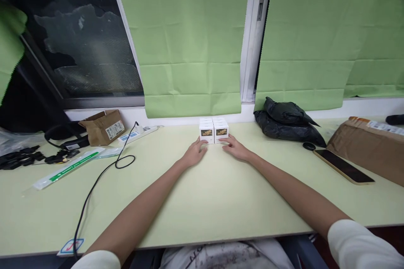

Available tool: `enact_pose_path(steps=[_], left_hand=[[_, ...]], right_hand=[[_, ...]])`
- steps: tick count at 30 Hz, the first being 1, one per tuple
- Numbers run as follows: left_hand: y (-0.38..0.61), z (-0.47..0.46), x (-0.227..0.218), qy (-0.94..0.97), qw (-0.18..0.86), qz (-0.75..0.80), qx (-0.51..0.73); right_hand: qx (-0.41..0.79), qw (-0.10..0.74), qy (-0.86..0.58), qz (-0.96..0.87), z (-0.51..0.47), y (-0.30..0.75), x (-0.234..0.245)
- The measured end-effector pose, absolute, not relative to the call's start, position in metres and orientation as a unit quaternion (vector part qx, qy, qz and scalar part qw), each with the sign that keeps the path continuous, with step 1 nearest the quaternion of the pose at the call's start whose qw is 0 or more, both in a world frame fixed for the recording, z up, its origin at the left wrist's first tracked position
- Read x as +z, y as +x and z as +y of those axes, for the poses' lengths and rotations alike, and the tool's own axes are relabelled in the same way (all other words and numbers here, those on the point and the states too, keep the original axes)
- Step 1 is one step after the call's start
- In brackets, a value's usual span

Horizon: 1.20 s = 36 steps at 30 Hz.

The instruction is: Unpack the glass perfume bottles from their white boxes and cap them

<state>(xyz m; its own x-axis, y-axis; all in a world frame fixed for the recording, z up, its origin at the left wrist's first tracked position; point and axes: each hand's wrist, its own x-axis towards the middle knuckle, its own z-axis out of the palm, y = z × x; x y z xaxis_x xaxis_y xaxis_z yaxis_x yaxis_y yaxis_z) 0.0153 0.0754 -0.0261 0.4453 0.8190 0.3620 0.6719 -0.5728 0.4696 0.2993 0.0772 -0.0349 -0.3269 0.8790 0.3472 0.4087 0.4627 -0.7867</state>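
Observation:
Several small white boxes (213, 129) with a dark picture on the front stand packed together at the far middle of the pale green table (202, 201), close to the wall. My left hand (195, 152) reaches out flat, fingers stretched, its tips touching the front of the left box. My right hand (235, 147) lies the same way, fingers extended against the front of the right box. Neither hand grips anything.
A black bag (288, 124) and a dark phone (343, 166) lie to the right, with a brown parcel (368, 147) beyond. At left are a torn cardboard box (103, 127), a power strip (137, 134), a black cable (94, 185), a plastic sleeve (67, 168) and black parts (22, 156).

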Motion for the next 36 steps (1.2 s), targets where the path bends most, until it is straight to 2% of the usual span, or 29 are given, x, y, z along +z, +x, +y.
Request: enact_pose_path(steps=[10,36], left_hand=[[0.0156,0.0719,-0.0233,0.838,0.124,0.457,0.271],[0.0140,0.0695,-0.0264,0.849,0.068,0.459,0.253]], right_hand=[[0.290,0.423,-0.426,-0.745,0.0833,0.2986,-0.0382],[0.274,0.416,-0.419,-0.759,0.0758,0.2960,-0.0303]])
